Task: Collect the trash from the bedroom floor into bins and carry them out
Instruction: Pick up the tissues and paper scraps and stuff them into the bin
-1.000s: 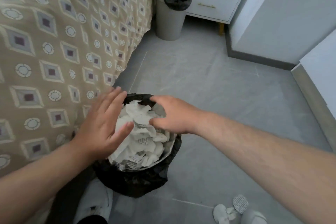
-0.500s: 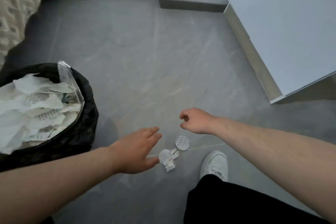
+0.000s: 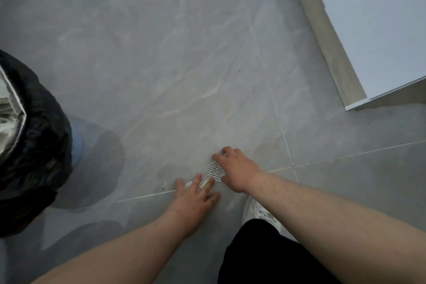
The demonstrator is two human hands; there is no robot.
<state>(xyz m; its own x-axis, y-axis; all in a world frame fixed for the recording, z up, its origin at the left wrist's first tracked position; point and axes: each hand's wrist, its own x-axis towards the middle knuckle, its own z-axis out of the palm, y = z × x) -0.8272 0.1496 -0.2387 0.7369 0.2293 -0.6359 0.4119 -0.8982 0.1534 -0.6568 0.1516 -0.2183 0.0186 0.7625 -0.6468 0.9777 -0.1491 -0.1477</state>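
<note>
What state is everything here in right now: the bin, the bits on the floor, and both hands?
Bin: upright, black-lined, with paper inside.
Round disc: flat on the floor, partly under the right hand.
White scrap: on the floor, under the left fingers.
Left hand: fingers straight, touching the scrap.
Right hand: fingers curled at the disc; grip unclear.

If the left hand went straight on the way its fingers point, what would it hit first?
Likely the white paper scrap at the fingertips of the left hand, then the round printed disc just beyond. Whether the fingers already touch the scrap is unclear.
</note>
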